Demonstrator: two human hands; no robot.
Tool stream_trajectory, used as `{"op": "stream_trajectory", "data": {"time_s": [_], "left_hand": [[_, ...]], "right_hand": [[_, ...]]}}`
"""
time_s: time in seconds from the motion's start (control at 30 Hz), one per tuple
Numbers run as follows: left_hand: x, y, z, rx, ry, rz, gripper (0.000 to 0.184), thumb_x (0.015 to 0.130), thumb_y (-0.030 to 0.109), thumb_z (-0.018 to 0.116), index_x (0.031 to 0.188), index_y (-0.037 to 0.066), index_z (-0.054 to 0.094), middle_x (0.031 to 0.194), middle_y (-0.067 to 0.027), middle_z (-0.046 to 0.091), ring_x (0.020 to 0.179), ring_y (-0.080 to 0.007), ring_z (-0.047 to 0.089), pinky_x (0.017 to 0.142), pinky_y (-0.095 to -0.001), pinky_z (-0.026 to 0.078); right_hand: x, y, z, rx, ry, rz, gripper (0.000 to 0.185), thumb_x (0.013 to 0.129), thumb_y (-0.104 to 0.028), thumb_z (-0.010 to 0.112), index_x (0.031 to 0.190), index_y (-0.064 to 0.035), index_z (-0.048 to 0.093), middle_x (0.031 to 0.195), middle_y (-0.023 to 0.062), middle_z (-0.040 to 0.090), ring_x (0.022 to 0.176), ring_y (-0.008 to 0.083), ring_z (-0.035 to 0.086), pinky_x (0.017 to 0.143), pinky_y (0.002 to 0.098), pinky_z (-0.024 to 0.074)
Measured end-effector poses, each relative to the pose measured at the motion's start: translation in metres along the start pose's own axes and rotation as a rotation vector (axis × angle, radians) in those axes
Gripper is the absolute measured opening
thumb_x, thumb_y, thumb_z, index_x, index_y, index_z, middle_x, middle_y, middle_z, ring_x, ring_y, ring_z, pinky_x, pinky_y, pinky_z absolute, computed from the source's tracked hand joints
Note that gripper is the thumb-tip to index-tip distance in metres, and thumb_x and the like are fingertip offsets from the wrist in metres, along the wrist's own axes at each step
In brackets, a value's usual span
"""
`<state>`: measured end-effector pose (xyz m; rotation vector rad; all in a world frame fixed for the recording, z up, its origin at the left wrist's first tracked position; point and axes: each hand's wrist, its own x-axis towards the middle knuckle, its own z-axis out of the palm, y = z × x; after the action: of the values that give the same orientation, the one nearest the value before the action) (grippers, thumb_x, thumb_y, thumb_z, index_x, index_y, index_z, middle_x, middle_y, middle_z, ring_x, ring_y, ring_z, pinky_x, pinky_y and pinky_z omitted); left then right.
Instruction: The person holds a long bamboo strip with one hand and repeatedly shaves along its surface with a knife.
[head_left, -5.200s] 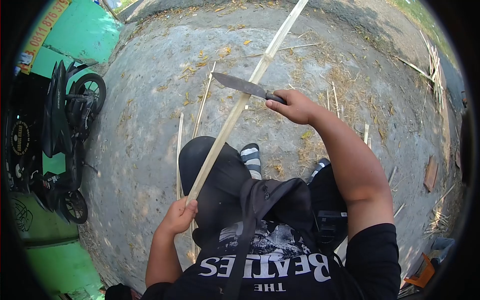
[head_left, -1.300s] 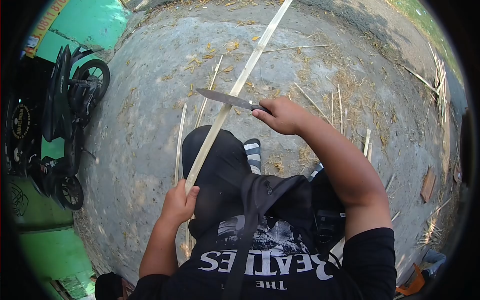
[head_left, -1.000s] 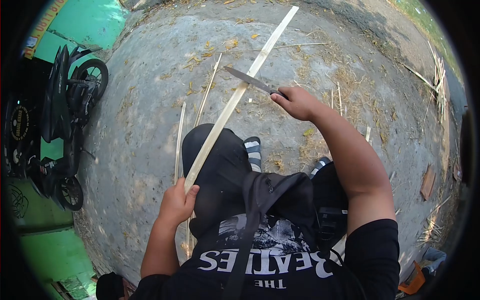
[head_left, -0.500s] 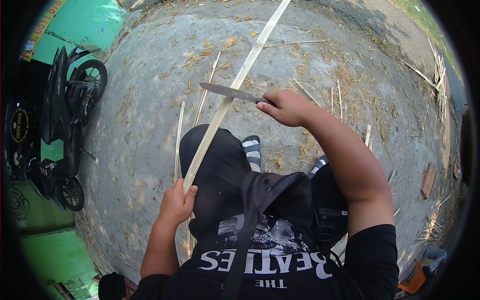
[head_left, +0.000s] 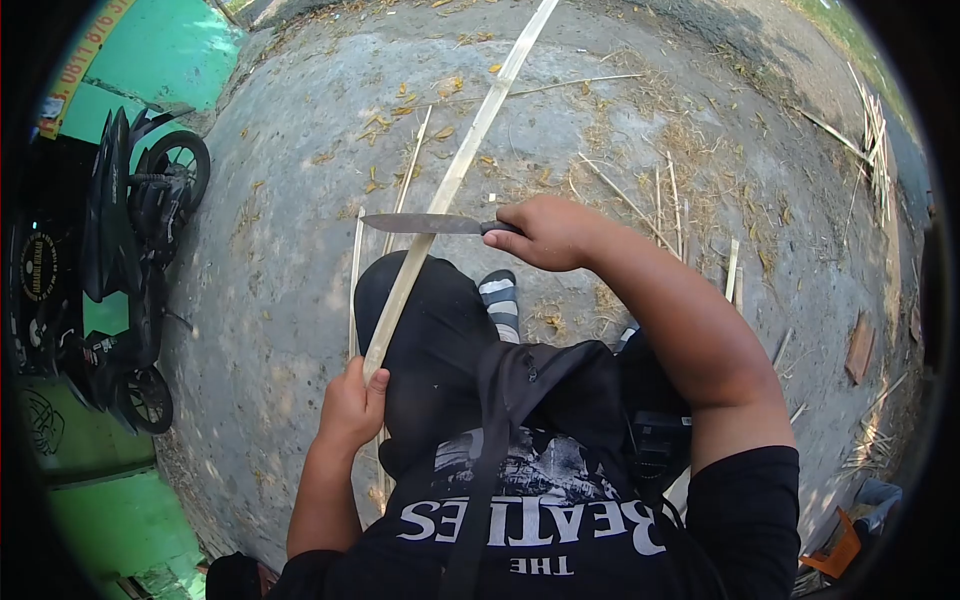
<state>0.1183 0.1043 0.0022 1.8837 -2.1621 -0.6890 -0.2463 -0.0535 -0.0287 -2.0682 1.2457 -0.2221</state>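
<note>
1. The step in hand looks like scraping or shaving the bamboo strip (head_left: 467, 150), which slants over the left knee (head_left: 430, 310) and out above the concrete ground (head_left: 270, 320).
2. The left hand (head_left: 345, 412) pinches its near end; the right hand (head_left: 548, 232) wraps the handle of the knife (head_left: 430, 224), blade across the strip.
3. Another stroke would call for a steady strip and an even blade angle, fingers clear of the edge.

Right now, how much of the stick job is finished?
The thin strips piled at the right look already cut. In hand is one long strip: the left hand grips its near end, and the right hand holds the knife across it. Left, probably: more scraping along that strip; I can't tell what follows.
</note>
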Motion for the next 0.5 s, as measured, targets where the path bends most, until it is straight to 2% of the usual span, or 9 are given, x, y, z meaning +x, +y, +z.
{"op": "stream_trajectory", "data": {"time_s": [0.2,0.4,0.5], "left_hand": [[0.008,0.014,-0.008,-0.011,-0.04,-0.063,0.043,0.105,0.041,0.056,0.094,-0.001,0.055,0.075,-0.0297,0.064,0.076,-0.0541,0.063,0.064,-0.0561,0.048],[0.004,0.007,-0.002,0.02,0.013,-0.004,0.043,0.105,0.041,0.056,0.092,0.0,0.054,0.074,-0.0294,0.063,0.076,-0.054,0.063,0.063,-0.056,0.048],[0.006,0.011,-0.004,0.005,-0.012,-0.025,0.043,0.105,0.041,0.056,0.093,-0.001,0.054,0.076,-0.0298,0.063,0.077,-0.0548,0.062,0.064,-0.0566,0.048]], "right_hand": [[0.011,0.013,0.001,0.004,0.038,0.015,0.058,0.103,-0.059,0.049,0.109,-0.0049,0.071,0.096,0.0237,0.071,0.097,0.0433,0.068,0.085,0.0531,0.0525],[-0.002,-0.012,0.007,-0.06,-0.001,-0.049,0.057,0.103,-0.058,0.048,0.108,-0.0052,0.07,0.094,0.0241,0.071,0.098,0.0446,0.068,0.086,0.0541,0.0523],[0.001,-0.002,0.004,-0.068,0.007,-0.044,0.056,0.103,-0.058,0.049,0.107,-0.0062,0.07,0.092,0.0229,0.071,0.096,0.0444,0.068,0.084,0.0548,0.0523]]}}
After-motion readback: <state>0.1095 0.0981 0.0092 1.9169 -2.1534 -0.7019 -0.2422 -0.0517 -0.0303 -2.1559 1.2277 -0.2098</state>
